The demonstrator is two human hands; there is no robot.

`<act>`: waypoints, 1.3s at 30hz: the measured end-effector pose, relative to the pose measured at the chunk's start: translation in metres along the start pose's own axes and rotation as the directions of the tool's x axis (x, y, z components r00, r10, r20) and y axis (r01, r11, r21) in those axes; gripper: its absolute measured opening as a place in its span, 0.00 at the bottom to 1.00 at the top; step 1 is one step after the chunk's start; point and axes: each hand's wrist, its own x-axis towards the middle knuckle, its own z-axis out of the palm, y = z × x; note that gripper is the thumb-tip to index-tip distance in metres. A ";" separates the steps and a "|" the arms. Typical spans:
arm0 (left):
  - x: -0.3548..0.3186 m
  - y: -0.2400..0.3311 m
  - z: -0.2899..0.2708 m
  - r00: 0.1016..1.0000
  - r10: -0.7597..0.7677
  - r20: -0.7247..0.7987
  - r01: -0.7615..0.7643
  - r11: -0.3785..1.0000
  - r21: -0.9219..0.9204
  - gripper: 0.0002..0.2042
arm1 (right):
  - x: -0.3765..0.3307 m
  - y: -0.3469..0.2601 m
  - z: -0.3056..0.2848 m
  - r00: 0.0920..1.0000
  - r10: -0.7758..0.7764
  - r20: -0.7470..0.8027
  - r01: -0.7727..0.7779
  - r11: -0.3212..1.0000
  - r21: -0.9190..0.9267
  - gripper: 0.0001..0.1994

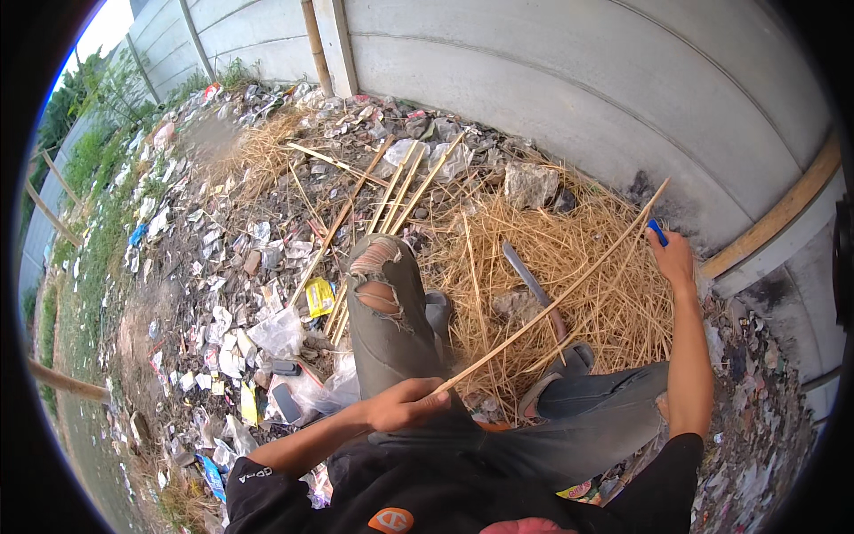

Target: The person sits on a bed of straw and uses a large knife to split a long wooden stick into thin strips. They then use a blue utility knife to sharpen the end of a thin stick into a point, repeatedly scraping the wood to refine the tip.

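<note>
One long, thin, pale-tan bamboo strip point(480, 361) above dry, straw-coloured strands point(623, 329)

The strip slants from near left to far right, its tip toward the grey concrete wall point(578, 80). The left hand point(409, 406) is curled around its near end. The right hand point(673, 258) is closed on a small, bright-blue object point(656, 232) beside the far part; I cannot tell whether that object has an edge or touches the strip. If the left hand slipped along the wood, splinters could pierce bare skin; too sharp a bend could snap so slender a piece. An unsheathed machete with a brown handle point(527, 271) lies near the dark right shoe point(580, 358), so a shifted foot could meet it.
</note>
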 end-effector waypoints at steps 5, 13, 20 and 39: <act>-0.001 0.011 0.001 0.993 -0.086 -0.075 0.080 0.994 -0.079 0.18 | -0.005 -0.011 -0.009 0.883 0.103 0.458 -0.142 0.989 0.051 0.25; 0.001 0.008 0.002 0.984 -0.116 -0.136 0.103 0.990 -0.101 0.19 | -0.017 -0.034 -0.029 0.922 0.078 0.379 -0.196 0.939 0.282 0.16; 0.006 0.010 -0.002 0.983 -0.143 -0.113 0.136 0.988 -0.069 0.20 | -0.010 -0.023 -0.042 0.993 0.116 -0.003 -0.094 0.816 0.571 0.12; -0.043 0.000 -0.041 0.965 -0.261 0.041 0.264 0.946 -0.188 0.23 | 0.015 0.018 -0.021 0.998 0.061 0.022 -0.059 0.729 0.682 0.10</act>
